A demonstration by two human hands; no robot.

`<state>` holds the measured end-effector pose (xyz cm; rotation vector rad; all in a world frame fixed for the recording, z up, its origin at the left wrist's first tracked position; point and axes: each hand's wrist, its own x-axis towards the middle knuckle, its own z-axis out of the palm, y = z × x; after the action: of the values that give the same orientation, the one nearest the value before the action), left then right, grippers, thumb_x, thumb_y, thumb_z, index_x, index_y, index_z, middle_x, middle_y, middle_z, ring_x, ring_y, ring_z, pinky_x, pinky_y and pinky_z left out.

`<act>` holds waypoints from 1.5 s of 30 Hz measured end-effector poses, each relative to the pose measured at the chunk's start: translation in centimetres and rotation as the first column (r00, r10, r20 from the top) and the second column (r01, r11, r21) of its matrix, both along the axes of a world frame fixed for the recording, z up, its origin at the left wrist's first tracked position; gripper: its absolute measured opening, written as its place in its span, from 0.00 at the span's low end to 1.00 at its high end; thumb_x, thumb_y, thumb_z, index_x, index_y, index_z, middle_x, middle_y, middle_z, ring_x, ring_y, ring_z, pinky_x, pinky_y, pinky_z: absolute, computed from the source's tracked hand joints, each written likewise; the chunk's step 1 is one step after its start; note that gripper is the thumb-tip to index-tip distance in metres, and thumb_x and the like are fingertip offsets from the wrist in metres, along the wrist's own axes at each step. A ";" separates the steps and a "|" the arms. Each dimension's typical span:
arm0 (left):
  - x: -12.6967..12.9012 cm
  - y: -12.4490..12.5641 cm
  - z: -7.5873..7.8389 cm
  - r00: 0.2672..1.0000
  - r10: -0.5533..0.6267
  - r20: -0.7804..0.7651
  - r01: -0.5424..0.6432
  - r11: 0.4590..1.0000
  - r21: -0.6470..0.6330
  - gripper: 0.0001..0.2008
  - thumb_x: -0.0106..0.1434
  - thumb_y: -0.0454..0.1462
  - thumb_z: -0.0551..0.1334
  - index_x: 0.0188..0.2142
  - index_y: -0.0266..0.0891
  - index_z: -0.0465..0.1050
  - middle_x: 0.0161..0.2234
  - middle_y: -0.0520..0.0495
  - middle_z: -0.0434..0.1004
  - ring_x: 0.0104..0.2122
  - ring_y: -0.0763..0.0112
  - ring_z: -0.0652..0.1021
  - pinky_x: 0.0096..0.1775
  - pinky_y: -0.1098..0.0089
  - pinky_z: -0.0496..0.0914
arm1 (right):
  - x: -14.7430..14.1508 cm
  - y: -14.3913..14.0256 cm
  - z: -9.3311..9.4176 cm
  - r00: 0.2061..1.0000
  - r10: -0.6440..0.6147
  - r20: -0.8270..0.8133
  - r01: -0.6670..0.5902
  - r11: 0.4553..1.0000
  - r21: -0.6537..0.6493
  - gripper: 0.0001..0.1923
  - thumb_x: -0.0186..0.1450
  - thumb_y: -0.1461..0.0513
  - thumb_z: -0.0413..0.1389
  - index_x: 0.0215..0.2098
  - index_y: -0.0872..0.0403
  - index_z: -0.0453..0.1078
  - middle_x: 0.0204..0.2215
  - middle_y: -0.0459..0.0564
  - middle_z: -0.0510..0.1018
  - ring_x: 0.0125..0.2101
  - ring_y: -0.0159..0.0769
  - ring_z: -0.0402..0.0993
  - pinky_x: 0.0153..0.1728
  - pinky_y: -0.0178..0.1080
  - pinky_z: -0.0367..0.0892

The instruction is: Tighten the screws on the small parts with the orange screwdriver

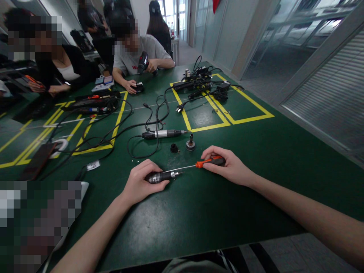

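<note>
Screwdriver (214, 162) in your right hand (231, 167), black-and-silver tool body (156, 177) in your left hand (140, 180).
Left fingers (159, 186) wrapped round the body, right fingers (214, 170) pinched on the orange-and-black handle (219, 162). Shaft (182, 168) end right by the body; can't tell contact. Both low over the tabletop (199, 216); black cap (173, 148) and round metal part (190, 143) stand just beyond.

orange-black screwdriver (199, 164): handheld, shaft leftward | dark cylindrical tool (166, 176): handheld, silver end rightward
</note>
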<state>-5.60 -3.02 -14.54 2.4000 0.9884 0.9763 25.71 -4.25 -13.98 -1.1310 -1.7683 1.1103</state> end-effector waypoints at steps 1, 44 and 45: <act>0.0 0.0 0.0 1.000 -0.001 -0.003 0.001 1.000 -0.003 0.09 0.61 0.41 0.73 0.33 0.39 0.77 0.30 0.47 0.81 0.30 0.67 0.80 0.33 0.69 0.75 | 0.0 0.0 0.0 1.000 0.009 0.001 -0.009 1.000 -0.019 0.13 0.69 0.51 0.61 0.40 0.53 0.73 0.28 0.45 0.74 0.25 0.31 0.67 0.27 0.35 0.64; -0.1 0.1 -0.4 1.000 -0.027 0.009 0.027 0.999 0.028 0.09 0.60 0.39 0.73 0.33 0.38 0.76 0.30 0.49 0.79 0.30 0.69 0.79 0.33 0.71 0.73 | 0.1 0.1 0.1 0.999 0.023 0.044 -0.021 0.999 -0.041 0.15 0.69 0.50 0.60 0.40 0.53 0.74 0.30 0.48 0.77 0.27 0.33 0.71 0.29 0.36 0.67; -0.1 0.1 -0.4 0.999 -0.031 0.009 0.030 0.999 0.029 0.09 0.60 0.38 0.73 0.33 0.38 0.76 0.30 0.49 0.79 0.30 0.69 0.79 0.33 0.71 0.73 | 0.0 0.0 0.1 0.999 0.029 0.036 -0.026 0.997 -0.066 0.16 0.70 0.49 0.57 0.40 0.54 0.73 0.27 0.46 0.75 0.24 0.32 0.69 0.27 0.36 0.65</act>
<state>-5.68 -2.88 -14.95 2.4248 0.9378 0.9966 25.74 -4.21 -13.91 -1.1764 -1.7917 1.1787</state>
